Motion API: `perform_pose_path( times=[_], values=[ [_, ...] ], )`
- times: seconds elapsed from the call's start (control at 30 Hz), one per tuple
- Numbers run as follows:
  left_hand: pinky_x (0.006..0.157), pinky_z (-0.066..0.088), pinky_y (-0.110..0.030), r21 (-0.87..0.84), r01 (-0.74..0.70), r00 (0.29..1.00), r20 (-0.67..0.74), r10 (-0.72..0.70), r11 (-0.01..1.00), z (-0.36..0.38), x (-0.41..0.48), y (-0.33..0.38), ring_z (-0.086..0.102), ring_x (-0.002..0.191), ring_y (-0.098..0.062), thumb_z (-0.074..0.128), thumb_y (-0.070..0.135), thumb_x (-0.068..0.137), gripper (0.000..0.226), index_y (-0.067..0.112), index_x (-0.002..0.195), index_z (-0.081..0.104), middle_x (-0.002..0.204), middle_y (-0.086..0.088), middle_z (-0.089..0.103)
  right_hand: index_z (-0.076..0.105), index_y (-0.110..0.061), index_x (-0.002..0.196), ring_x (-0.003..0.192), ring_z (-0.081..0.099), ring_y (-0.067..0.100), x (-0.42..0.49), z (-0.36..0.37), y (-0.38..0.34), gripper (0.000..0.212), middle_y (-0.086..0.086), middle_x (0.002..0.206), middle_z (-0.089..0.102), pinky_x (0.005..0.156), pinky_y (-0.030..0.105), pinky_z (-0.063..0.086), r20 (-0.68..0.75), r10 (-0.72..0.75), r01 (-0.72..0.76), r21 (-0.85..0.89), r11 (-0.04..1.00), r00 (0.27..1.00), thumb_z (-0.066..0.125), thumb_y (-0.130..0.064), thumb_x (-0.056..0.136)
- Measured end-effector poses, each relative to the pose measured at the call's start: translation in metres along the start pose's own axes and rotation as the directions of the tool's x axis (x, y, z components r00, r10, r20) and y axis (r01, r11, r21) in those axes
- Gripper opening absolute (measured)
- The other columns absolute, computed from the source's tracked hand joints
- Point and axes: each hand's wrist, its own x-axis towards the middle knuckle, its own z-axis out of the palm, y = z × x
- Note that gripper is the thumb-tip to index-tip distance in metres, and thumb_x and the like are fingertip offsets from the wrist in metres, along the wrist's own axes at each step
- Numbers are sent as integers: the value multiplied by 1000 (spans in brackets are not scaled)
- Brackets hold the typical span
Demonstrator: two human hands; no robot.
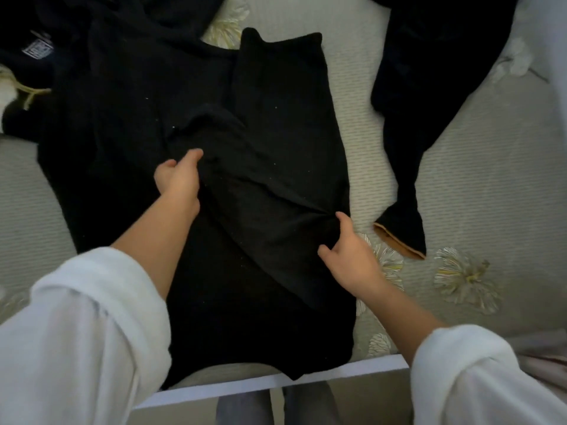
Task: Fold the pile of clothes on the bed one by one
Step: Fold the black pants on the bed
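Observation:
A black garment (214,271) lies spread lengthwise on the bed (475,194), reaching from the near edge towards the far side. A fold of its cloth (260,179) is raised across the middle. My left hand (179,176) grips that fold at its upper left end. My right hand (349,256) pinches the same fold at the garment's right edge. More black clothes (107,41) lie heaped at the far left, touching the spread garment.
Another black garment (429,72) with an orange-lined cuff (399,243) lies at the right. A grey label (38,50) and a pale drawstring (30,93) show at the far left. The bed's white front edge (245,391) runs below the garment.

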Motion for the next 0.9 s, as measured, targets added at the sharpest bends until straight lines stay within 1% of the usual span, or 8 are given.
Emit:
perform_pose_path(
  times=[0.13, 0.23, 0.3, 0.43, 0.53, 0.63, 0.73, 0.9],
  values=[
    [85, 56, -40, -166, 137, 988, 95, -122, 977, 14, 4, 17, 64, 97, -24, 75, 20, 79, 45, 16, 119, 56, 115, -7, 64, 15, -25, 147, 80, 62, 22, 1, 4, 0, 70, 1, 81, 64, 71, 34, 46, -56, 14, -15, -26, 1000, 998, 56, -31, 91],
    [90, 54, -33, -214, -136, 986, 64, 153, 967, 2, 5, 16, 64, 102, -14, 62, 18, 90, 17, 30, 102, 65, 113, 2, 66, 17, -24, 146, 73, 61, 19, -6, 9, 7, 70, -1, 74, 62, 66, 33, 46, -113, 1, -1, -2, 1000, 994, 58, -29, 90],
    [94, 51, -32, -163, -225, 965, 102, 243, 961, -16, 9, 10, 62, 105, -8, 58, 22, 94, 18, 35, 105, 63, 113, 9, 65, 10, -27, 148, 65, 59, 13, -9, 12, 11, 77, -4, 69, 60, 59, 31, 45, -117, -17, 13, -36, 999, 993, 59, -29, 89],
    [94, 49, -39, 26, -53, 957, 286, 44, 998, -50, 27, -4, 59, 106, -10, 60, 28, 92, 33, 36, 125, 55, 115, 11, 62, -7, -37, 148, 59, 56, 10, -13, 20, 6, 86, -7, 68, 56, 52, 28, 42, -98, -108, 90, -169, 981, 989, 57, -33, 90],
    [86, 50, -31, 96, -130, 933, 349, 88, 987, -65, 27, -11, 58, 102, -9, 63, 28, 90, 51, 31, 138, 45, 112, 12, 62, -3, -40, 147, 59, 54, 7, -20, 32, -12, 83, -12, 69, 51, 52, 27, 42, -92, -198, 176, -208, 962, 976, 56, -33, 89],
    [79, 49, -25, 170, -268, 930, 303, 209, 948, -94, 24, -14, 60, 93, -4, 63, 23, 90, 53, 26, 139, 44, 100, 12, 62, 5, -36, 149, 62, 51, 3, -24, 50, -46, 81, -15, 77, 47, 54, 23, 40, -54, -268, 248, -239, 939, 962, 59, -33, 89],
    [78, 51, -26, 190, -414, 899, 239, 367, 890, -137, 30, -8, 63, 87, -8, 59, 16, 91, 27, 26, 115, 59, 95, 5, 65, 6, -35, 148, 72, 54, 4, -21, 72, -92, 82, -10, 93, 52, 58, 20, 45, 9, -295, 287, -256, 923, 956, 62, -32, 89],
    [63, 49, -14, 144, -414, 906, -24, 422, 899, -216, 64, 8, 64, 72, -1, 54, 13, 90, 16, 24, 97, 64, 85, 6, 65, 14, -23, 150, 116, 49, 18, -18, 115, -166, 77, 4, 129, 49, 90, 31, 48, 41, -418, 410, -307, 859, 907, 60, -31, 89]
  ],
)
